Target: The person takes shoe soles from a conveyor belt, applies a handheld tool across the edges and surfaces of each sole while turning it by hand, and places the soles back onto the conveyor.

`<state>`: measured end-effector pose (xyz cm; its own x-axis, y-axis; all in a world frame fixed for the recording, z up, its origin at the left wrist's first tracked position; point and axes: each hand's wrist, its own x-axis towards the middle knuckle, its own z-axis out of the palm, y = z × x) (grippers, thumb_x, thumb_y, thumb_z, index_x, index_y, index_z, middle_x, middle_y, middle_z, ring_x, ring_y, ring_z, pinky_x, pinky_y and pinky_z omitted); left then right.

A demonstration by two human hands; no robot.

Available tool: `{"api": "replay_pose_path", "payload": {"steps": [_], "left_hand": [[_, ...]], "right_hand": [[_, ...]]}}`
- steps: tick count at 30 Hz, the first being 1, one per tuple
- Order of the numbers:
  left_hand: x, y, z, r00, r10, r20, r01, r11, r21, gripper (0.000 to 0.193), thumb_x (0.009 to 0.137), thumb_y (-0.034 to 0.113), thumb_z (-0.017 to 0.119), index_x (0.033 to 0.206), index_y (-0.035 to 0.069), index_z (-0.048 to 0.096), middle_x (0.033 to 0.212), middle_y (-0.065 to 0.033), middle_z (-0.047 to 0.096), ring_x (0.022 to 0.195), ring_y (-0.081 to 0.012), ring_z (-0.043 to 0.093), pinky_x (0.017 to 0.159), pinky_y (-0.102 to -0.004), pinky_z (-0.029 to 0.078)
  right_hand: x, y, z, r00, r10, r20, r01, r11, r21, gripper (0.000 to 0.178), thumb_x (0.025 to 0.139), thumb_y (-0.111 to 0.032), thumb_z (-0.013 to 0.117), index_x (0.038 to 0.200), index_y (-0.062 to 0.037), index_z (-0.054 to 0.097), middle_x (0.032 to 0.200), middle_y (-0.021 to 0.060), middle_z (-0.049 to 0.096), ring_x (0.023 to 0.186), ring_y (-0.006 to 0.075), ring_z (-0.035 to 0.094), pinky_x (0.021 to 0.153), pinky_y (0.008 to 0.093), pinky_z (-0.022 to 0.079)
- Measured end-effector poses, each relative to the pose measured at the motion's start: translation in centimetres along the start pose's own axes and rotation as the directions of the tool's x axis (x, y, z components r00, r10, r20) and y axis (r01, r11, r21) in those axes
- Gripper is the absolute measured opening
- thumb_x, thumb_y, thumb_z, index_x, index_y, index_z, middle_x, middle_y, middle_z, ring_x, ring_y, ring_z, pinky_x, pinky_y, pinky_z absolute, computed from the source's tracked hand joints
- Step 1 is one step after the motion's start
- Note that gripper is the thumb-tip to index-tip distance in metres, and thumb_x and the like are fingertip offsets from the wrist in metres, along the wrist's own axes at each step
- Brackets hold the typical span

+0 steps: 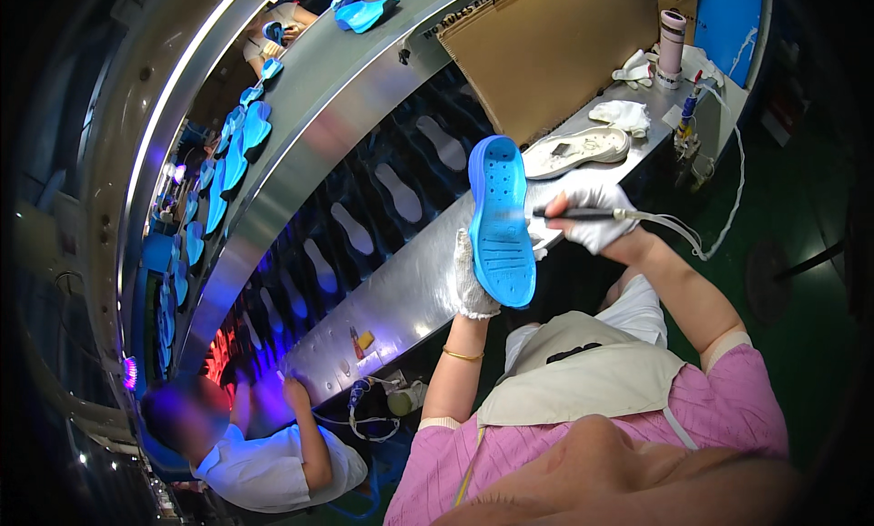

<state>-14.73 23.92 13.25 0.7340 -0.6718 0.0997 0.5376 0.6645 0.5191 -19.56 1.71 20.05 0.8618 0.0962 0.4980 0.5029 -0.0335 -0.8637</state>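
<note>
A bright blue shoe sole (pixel 503 239) is held up in front of me, its holed and ribbed inner face showing. My left hand (pixel 473 280), in a white glove, grips it along its left edge near the lower end. In my right hand (pixel 594 221), gloved with the fingertips bare, is a black pen-shaped tool (pixel 579 214) trailing a thin white tube (pixel 669 221). Its tip points at the middle of the sole; whether it touches I cannot tell. Just behind, a white shoe sole (pixel 583 151) lies on the metal bench (pixel 428 244).
Blue soles (pixel 238 148) line a curved conveyor belt (pixel 309 80) at the far left. Pale grey sole shapes (pixel 398 191) lie on a dark lower line. A cardboard sheet (pixel 555 53), white gloves (pixel 635 69) and a pink bottle (pixel 671 44) are at back right. A co-worker (pixel 273 462) sits at left.
</note>
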Motion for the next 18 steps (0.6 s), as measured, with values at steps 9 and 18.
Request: {"api": "replay_pose_path", "payload": {"steps": [9, 18], "left_hand": [[0.3, 1.9, 2.5, 0.986, 0.130, -0.101, -0.097, 0.956, 0.277, 0.085, 0.091, 0.069, 0.039, 0.143, 0.002, 0.039, 0.134, -0.0209, 0.054, 0.112, -0.0376, 0.061, 0.098, -0.0521, 0.049], [6.3, 17.4, 8.3, 0.942, 0.224, 0.249, -0.269, 0.949, 0.163, 0.090, 0.092, 0.072, 0.029, 0.144, -0.002, 0.033, 0.134, -0.0232, 0.051, 0.116, -0.0416, 0.055, 0.096, -0.0561, 0.049]], "right_hand": [[1.5, -2.3, -1.6, 0.870, -0.376, 0.320, 0.493, 0.704, -0.511, 0.019, 0.069, 0.005, 0.073, 0.081, -0.0063, 0.064, 0.084, 0.0121, 0.066, 0.079, 0.0301, 0.065, 0.069, 0.0344, 0.053], [0.4, -4.0, -2.2, 0.965, -0.249, -0.078, 0.215, 0.928, -0.303, 0.022, 0.075, 0.007, 0.074, 0.087, -0.0054, 0.061, 0.087, 0.0064, 0.063, 0.077, 0.0144, 0.058, 0.073, 0.0265, 0.047]]}}
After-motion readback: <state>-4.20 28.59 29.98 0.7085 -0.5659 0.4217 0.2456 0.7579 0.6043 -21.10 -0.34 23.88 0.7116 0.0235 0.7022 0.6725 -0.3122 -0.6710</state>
